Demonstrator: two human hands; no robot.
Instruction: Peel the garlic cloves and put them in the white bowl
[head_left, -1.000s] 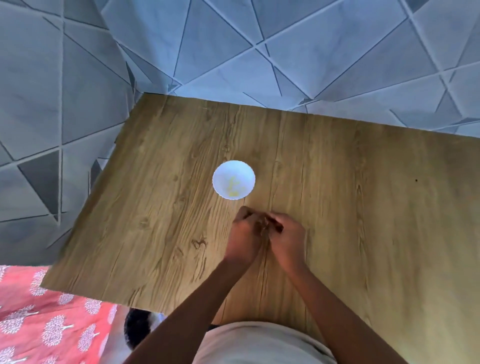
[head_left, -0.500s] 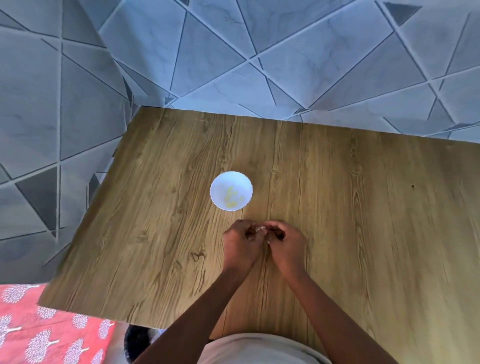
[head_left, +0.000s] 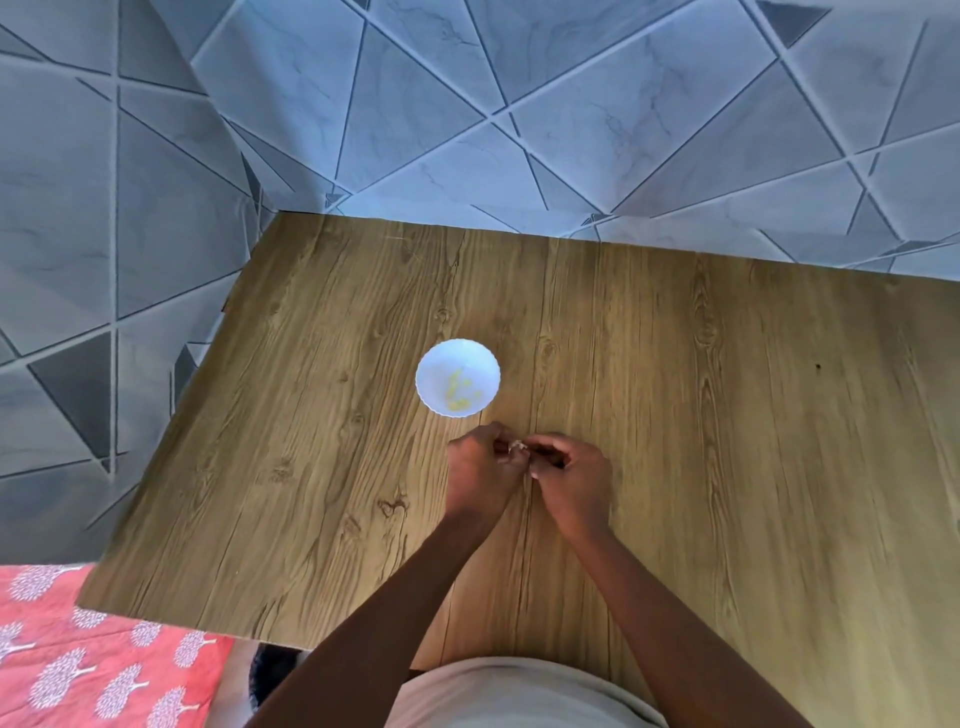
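Since the earlier frames: both hands drawn slightly nearer the body and a touch further from the bowl, still joined over the same clove; bowl unmoved on the table, camera tipped so more wall shows above.

Small pale garlic clove (head_left: 517, 446), whitish and papery, pinched between the two sets of fingertips, held just above the wood and near the bowl's front edge; too small to tell how much skin remains. Left hand (head_left: 480, 470) curled round the clove from the left, knuckles up, thumb and fingers closed on it. Right hand (head_left: 571, 480) meeting it from the right, fingertips bent in and gripping the same clove, touching the left hand's fingers. Both bare forearms running back toward the bottom of the view, apart at the elbows, converging at the wrists.

Just beyond the hands, small round white bowl with a scalloped rim (head_left: 423, 376), upright on the table, holding a few pale yellow peeled cloves (head_left: 457, 389) clustered at its bottom.

Underneath everything, wide wood-grain table top (head_left: 727, 415), brown with dark knots, its left corner jutting toward the wall. Behind and to the left, grey-blue marbled wall tiles cut into triangles (head_left: 467, 104). Lower left, coral-red cloth printed with white tree shapes (head_left: 104, 665). Bottom centre, light grey garment on the person's torso (head_left: 519, 696), close against the table's near edge.
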